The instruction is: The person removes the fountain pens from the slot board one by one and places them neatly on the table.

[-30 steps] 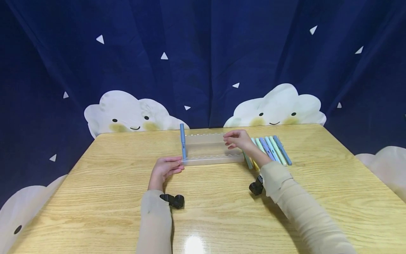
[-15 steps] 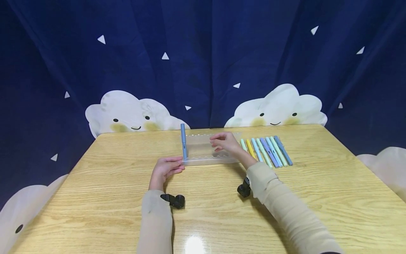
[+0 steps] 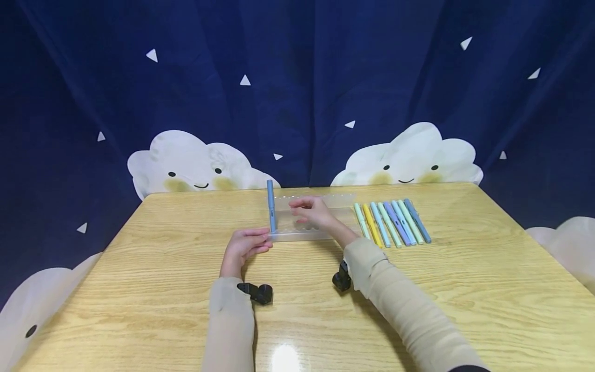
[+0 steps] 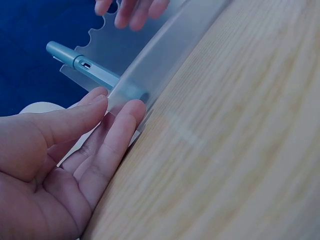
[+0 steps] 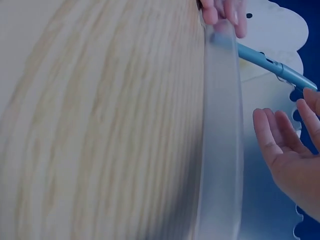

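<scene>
A translucent pen rack with scalloped edges stands at the table's far side. One blue pen rests in its leftmost place, its cap end sticking up past the back edge. My left hand pinches the rack's front left corner between thumb and fingers, clearest in the left wrist view. Over the middle of the rack hovers my right hand, fingers loosely bent and nothing between them. In the right wrist view, the right hand is near the blue pen's cap end; a touch is not plain.
Right of the rack, several pens in green, yellow, blue and purple lie side by side on the wooden table. A dark blue curtain with white clouds hangs behind the table's back edge.
My right hand has moved left from the rack's right end to above its middle, uncovering the row of pens. The left hand keeps its hold on the corner.
</scene>
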Demonstrator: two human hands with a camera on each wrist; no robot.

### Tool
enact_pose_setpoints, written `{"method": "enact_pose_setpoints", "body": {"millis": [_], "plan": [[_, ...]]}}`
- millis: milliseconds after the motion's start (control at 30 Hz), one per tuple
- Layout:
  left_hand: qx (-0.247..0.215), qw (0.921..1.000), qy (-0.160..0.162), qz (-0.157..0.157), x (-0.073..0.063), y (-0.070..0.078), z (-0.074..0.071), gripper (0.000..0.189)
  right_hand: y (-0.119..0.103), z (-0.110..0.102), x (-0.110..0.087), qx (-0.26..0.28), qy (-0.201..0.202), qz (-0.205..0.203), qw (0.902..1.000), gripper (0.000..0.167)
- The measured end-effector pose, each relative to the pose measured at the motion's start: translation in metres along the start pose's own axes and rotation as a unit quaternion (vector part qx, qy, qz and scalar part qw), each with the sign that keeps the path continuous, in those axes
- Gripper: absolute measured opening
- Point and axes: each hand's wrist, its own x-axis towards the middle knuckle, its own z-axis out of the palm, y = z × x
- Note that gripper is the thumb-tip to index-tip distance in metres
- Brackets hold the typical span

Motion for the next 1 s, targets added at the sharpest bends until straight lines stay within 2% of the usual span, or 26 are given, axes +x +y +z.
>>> {"method": "enact_pose_setpoints", "body": {"millis": [367,700,1000], "plan": [[0.005,1.0000,0.004,-0.005,0.001,0.001,0.001,0.031,0.001,0.024,0.008,-0.002,-0.037,-0.020,0.9991,0.029],[0.013,0.9999,-0.002,-0.002,0.001,0.002,0.000,0.031,-0.002,0.034,0.013,-0.007,-0.073,-0.027,0.9970,0.037],[0.009,0.9999,0.002,-0.005,0.000,0.002,0.000,0.030,-0.002,0.039,0.014,0.002,-0.067,-0.013,0.9976,0.039]]}}
